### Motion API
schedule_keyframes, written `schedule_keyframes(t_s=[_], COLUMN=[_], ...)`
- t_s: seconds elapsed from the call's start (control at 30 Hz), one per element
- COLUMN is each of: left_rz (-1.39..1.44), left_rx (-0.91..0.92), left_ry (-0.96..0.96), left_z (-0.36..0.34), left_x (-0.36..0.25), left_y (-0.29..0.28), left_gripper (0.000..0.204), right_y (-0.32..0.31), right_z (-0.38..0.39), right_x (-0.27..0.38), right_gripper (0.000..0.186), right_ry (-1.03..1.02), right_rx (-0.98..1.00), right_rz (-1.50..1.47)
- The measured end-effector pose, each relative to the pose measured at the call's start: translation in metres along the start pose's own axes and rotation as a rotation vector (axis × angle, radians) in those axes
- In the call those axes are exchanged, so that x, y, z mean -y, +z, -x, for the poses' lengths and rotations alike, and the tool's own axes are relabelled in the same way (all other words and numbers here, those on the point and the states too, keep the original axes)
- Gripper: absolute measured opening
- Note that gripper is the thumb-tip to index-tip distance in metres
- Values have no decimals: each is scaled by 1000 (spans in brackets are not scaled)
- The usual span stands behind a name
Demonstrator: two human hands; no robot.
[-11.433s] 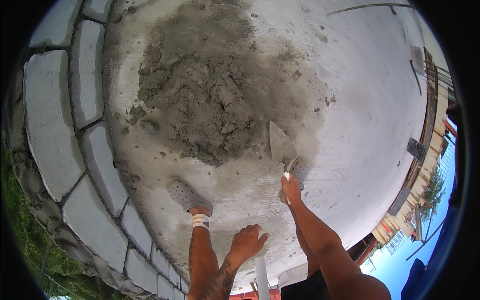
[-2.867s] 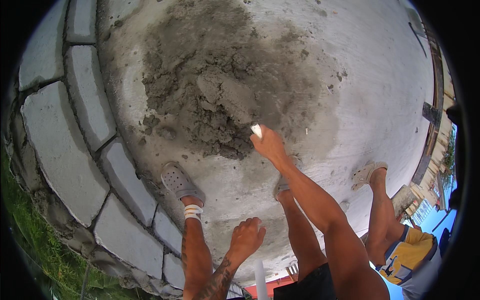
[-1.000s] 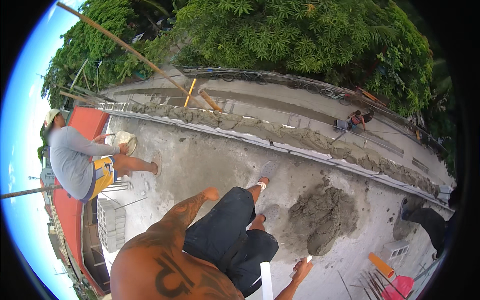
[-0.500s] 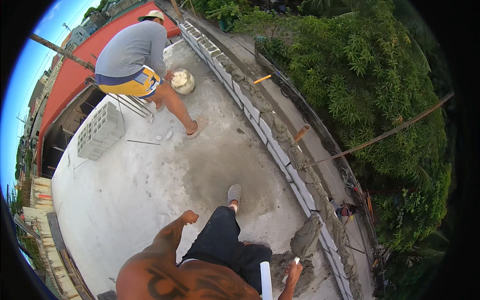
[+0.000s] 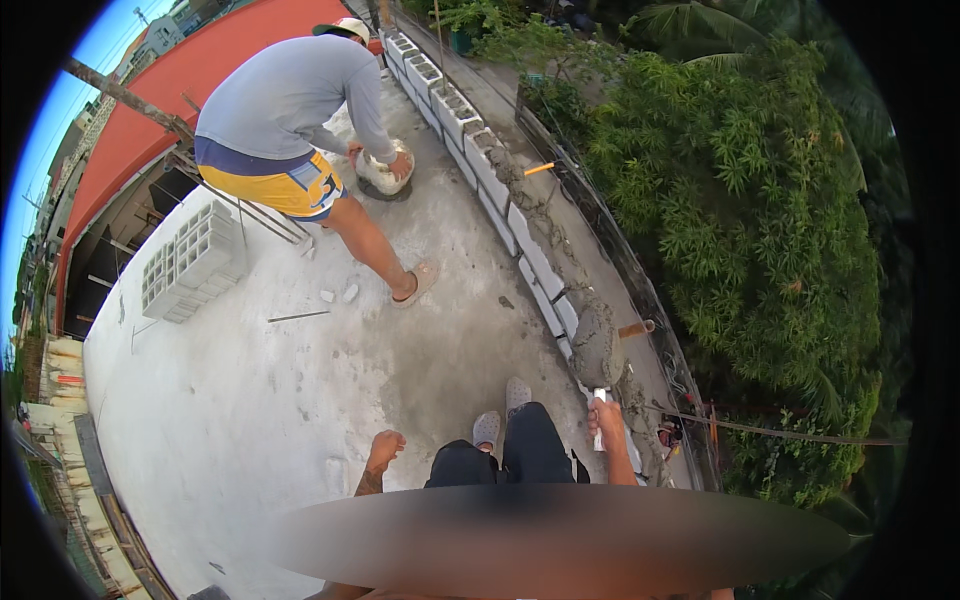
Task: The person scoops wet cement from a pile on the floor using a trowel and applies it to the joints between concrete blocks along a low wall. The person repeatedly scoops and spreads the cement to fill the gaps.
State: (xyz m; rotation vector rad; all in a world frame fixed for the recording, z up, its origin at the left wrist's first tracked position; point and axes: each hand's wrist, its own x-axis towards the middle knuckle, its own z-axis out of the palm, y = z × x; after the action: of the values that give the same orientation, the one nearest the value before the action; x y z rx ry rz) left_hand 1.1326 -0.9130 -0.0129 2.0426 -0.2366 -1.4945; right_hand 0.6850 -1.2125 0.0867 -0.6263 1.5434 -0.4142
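Note:
My right hand grips the white handle of a trowel on the right side. Its blade is hidden under a heap of wet grey mortar, held against or just over the top of the low block wall; whether it touches cannot be told. My left hand hangs over the concrete floor, its fingers curled and nothing seen in them. More wet mortar lies in a rough strip along the wall's top.
A co-worker bends at the far left, both hands on a round, whitish container. Stacked hollow blocks stand on the left, near a thin rod. Beyond the wall run an orange pipe, a rope and a drop toward trees.
I have stepped forward along the wall. The mortar-loaded trowel has moved from low beside the wall up to its top. The co-worker now has both hands on the container, which is tilted.

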Motion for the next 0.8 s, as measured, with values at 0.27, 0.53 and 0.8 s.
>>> schedule_keyframes(t_s=[0.27,0.53,0.8], left_rz=[244,276,496], left_rx=[-114,-89,-182], left_ry=[-358,-783,-809], left_z=[-8,10,24], left_x=[9,-88,-164], left_y=[11,31,45], left_gripper=[31,32,48], right_y=[114,279,403], right_z=[-163,-392,-583], right_x=[154,290,441], right_gripper=[16,18,37], right_ry=[21,83,-275], right_rx=[194,243,-12], right_rz=[273,320,700])
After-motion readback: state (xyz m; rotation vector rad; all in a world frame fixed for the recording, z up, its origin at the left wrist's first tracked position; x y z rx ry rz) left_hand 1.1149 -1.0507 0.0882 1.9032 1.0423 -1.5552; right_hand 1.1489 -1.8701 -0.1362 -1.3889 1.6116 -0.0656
